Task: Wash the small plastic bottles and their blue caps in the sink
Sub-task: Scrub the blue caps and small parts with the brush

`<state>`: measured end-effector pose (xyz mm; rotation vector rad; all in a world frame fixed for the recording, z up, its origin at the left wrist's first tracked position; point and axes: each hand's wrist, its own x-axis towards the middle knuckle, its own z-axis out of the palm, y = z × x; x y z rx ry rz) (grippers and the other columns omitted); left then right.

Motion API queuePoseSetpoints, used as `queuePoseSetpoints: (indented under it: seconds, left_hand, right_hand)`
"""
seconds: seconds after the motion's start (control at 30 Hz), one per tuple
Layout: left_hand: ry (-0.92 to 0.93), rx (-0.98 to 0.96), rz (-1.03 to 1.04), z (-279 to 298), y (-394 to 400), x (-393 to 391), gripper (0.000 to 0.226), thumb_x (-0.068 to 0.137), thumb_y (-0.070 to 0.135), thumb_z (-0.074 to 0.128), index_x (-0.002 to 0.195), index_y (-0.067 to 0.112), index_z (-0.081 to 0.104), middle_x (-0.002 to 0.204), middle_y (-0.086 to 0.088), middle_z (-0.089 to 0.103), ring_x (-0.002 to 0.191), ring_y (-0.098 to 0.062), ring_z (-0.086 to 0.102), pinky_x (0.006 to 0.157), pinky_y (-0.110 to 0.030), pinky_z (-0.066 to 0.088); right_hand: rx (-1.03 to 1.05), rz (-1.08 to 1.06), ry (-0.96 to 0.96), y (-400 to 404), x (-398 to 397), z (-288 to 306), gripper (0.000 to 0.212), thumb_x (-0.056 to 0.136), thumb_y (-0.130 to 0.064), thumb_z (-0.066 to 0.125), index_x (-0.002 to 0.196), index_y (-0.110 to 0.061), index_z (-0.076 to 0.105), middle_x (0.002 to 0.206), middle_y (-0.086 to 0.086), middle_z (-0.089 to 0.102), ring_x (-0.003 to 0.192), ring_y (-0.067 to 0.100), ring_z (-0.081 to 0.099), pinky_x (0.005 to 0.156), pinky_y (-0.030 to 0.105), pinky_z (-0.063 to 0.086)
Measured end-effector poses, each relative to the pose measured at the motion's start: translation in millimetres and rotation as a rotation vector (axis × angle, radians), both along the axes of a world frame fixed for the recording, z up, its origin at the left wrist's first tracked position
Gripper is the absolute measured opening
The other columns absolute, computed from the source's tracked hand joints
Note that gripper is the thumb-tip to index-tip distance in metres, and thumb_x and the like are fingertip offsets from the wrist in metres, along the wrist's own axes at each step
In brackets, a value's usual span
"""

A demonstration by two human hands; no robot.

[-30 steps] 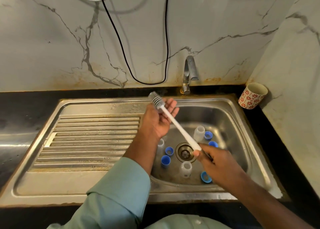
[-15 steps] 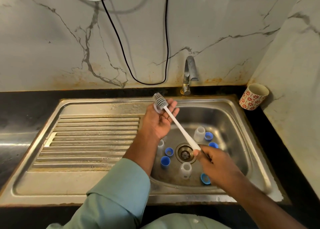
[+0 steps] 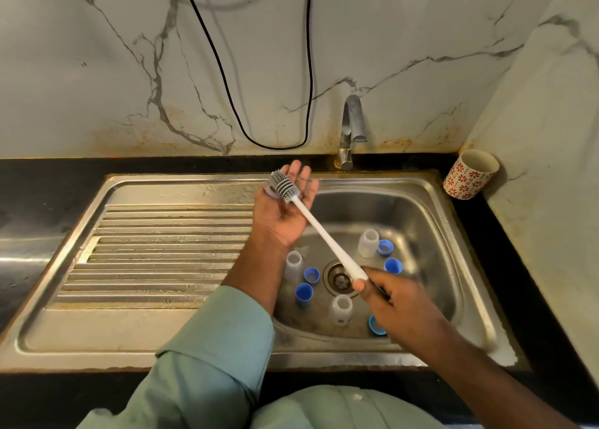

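Gripping: right hand (image 3: 397, 302) curls around the white handle end of the bottle brush (image 3: 319, 231).
Brush axis: diagonal, grey bristle head pointing up-left toward the wall, handle low-right over the drain (image 3: 338, 278).
Left hand (image 3: 285, 206): palm up, fingers straight, bristle head resting on it.
Bottles: three small clear plastic bottles (image 3: 368, 243) upright in the sink (image 3: 421, 202) basin around the drain.
Caps: blue caps (image 3: 304, 291) scattered among them.
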<state>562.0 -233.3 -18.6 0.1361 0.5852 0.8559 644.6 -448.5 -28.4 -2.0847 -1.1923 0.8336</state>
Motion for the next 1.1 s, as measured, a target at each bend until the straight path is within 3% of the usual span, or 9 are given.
queuePoseSetpoints:
  seconds: [0.17,0.33,0.47,0.67,0.77,0.87,0.93,1.0,1.1]
  left_hand:
    - [0.022,0.039,-0.062,1.7,-21.0,3.2,0.029,0.105,0.019,0.044,0.120,0.002,0.062,0.105,-0.014,0.074,0.094,-0.025,0.074,0.071,-0.036,0.062]
    - [-0.035,-0.078,0.035,3.9,-6.1,-7.5,0.031,0.105,0.020,0.044,0.118,0.000,0.063,0.091,-0.015,0.075,0.079,-0.023,0.075,0.064,-0.033,0.062]
    - [0.018,-0.049,-0.014,3.3,-21.3,3.6,0.033,0.106,0.021,0.040,0.123,0.001,0.060,0.106,-0.016,0.074,0.092,-0.026,0.074,0.073,-0.039,0.063]
    - [-0.004,-0.044,0.080,8.7,-3.9,-4.9,0.037,0.106,0.025,0.037,0.127,0.003,0.059,0.101,-0.014,0.075,0.086,-0.024,0.075,0.074,-0.038,0.062]
    - [0.037,-0.028,0.023,9.7,-6.3,-1.9,0.032,0.106,0.025,0.041,0.115,0.004,0.063,0.095,-0.013,0.076,0.083,-0.023,0.075,0.071,-0.037,0.063]
    - [0.030,-0.068,0.109,4.7,5.1,-10.5,0.040,0.108,0.029,0.033,0.121,0.003,0.061,0.094,-0.015,0.076,0.083,-0.025,0.075,0.070,-0.037,0.063]
    - [0.123,-0.002,0.036,1.7,-1.2,-9.7,0.043,0.108,0.031,0.034,0.119,0.001,0.062,0.095,-0.015,0.076,0.086,-0.024,0.075,0.073,-0.036,0.062]
    - [0.213,0.046,-0.057,0.8,-10.9,-3.8,0.039,0.106,0.027,0.040,0.110,-0.002,0.065,0.089,-0.014,0.075,0.080,-0.020,0.075,0.071,-0.033,0.062]
    - [0.172,-0.001,-0.033,0.3,-5.9,-3.3,0.034,0.106,0.025,0.040,0.109,0.000,0.063,0.084,-0.012,0.073,0.072,-0.018,0.072,0.071,-0.030,0.062]
  right_hand:
    - [0.018,-0.134,0.272,19.5,-8.2,15.6,0.025,0.099,-0.032,0.051,0.088,-0.014,0.064,0.052,-0.006,0.045,0.037,0.002,0.038,0.039,0.020,0.035]
    - [-0.008,-0.003,0.139,0.6,-1.4,20.8,0.022,0.098,-0.034,0.052,0.085,-0.021,0.064,0.050,-0.009,0.047,0.041,0.001,0.041,0.044,0.016,0.036]
    - [0.008,-0.049,0.110,21.0,-7.7,17.3,0.022,0.100,-0.034,0.049,0.085,-0.024,0.062,0.052,-0.006,0.046,0.041,0.002,0.040,0.043,0.019,0.038]
    - [0.007,0.052,-0.030,-5.2,-4.6,7.8,0.018,0.097,-0.040,0.050,0.097,-0.030,0.064,0.061,0.000,0.053,0.050,-0.001,0.048,0.048,0.016,0.042]
    - [0.025,0.001,-0.008,4.2,-5.8,7.3,0.020,0.099,-0.036,0.050,0.086,-0.025,0.061,0.059,-0.004,0.049,0.047,-0.001,0.045,0.047,0.014,0.040]
    - [-0.004,0.048,0.009,-5.4,-6.7,8.8,0.018,0.097,-0.038,0.052,0.090,-0.028,0.064,0.056,-0.006,0.052,0.047,-0.001,0.047,0.047,0.014,0.040]
    - [-0.035,0.034,0.062,-3.4,-5.2,13.3,0.019,0.097,-0.038,0.052,0.089,-0.027,0.065,0.055,-0.005,0.050,0.044,0.000,0.045,0.045,0.015,0.038]
    - [-0.026,-0.055,0.179,3.8,-1.9,16.5,0.024,0.098,-0.037,0.051,0.085,-0.022,0.065,0.053,-0.005,0.046,0.041,0.002,0.039,0.044,0.021,0.036]
    - [-0.043,-0.013,0.163,-0.2,0.6,19.4,0.023,0.097,-0.037,0.053,0.086,-0.020,0.065,0.053,-0.006,0.046,0.040,0.002,0.038,0.044,0.021,0.036]
